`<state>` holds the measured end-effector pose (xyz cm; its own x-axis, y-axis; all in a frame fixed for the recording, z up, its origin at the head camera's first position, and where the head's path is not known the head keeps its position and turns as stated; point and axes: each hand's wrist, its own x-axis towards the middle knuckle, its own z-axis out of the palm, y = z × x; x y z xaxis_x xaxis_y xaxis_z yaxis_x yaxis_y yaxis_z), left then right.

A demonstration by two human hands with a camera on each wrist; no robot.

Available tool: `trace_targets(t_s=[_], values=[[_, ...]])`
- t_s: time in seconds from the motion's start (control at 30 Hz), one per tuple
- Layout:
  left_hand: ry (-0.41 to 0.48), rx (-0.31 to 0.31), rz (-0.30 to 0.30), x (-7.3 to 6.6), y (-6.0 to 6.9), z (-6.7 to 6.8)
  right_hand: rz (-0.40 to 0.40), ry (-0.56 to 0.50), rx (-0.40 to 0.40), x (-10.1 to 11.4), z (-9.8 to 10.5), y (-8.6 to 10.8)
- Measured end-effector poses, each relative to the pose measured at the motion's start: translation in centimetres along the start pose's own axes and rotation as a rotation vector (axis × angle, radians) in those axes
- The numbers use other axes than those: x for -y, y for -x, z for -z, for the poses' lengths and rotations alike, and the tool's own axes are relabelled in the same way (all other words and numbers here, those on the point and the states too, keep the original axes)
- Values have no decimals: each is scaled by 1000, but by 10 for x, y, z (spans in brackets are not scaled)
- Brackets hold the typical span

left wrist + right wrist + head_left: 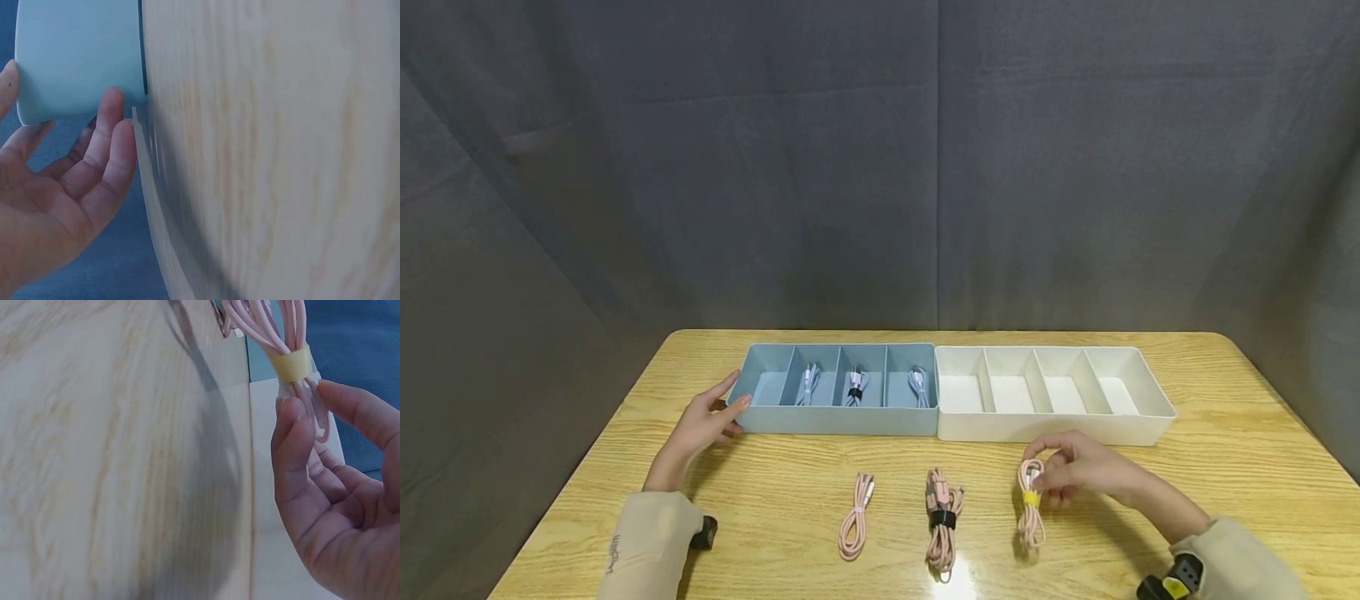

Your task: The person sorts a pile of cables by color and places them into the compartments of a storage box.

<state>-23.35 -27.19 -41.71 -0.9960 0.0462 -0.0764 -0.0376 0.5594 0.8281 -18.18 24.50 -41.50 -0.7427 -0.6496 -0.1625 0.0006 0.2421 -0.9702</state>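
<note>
The right hand (1078, 467) pinches a coiled, yellow-strapped pink braided cable (1031, 523) between thumb and fingers, above the light wooden counter (775, 500) and near a white plastic four-compartment box (1045, 428); the left hand (700, 425), fingers loosely spread, touches the left end of a blue plastic four-compartment box (842, 421).

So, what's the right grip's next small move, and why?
Probably raise the coiled pink cable with a yellow band above the white divided plastic tray: the right grip pinches it just in front of that tray, and the blue divided plastic tray alongside holds pale-blue cables.
</note>
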Motion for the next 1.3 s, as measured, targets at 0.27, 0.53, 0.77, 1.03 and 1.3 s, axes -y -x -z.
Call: trace_targets(t_s=[0.27, 0.53, 0.77, 1.03, 1.3], values=[[7, 3, -2, 0, 1, 0, 51, -38, -7, 7, 2, -2], [2, 0, 8, 0, 1, 0, 30, -7, -88, 16, 4, -4], [7, 3, -2, 1, 1, 0, 36, -4, -111, 23, 8, -7], [-1, 0, -4, 1, 0, 0, 29, -39, -170, 32, 11, -11], [-2, 0, -10, 2, -1, 0, 33, -20, -228, 44, 11, -16]])
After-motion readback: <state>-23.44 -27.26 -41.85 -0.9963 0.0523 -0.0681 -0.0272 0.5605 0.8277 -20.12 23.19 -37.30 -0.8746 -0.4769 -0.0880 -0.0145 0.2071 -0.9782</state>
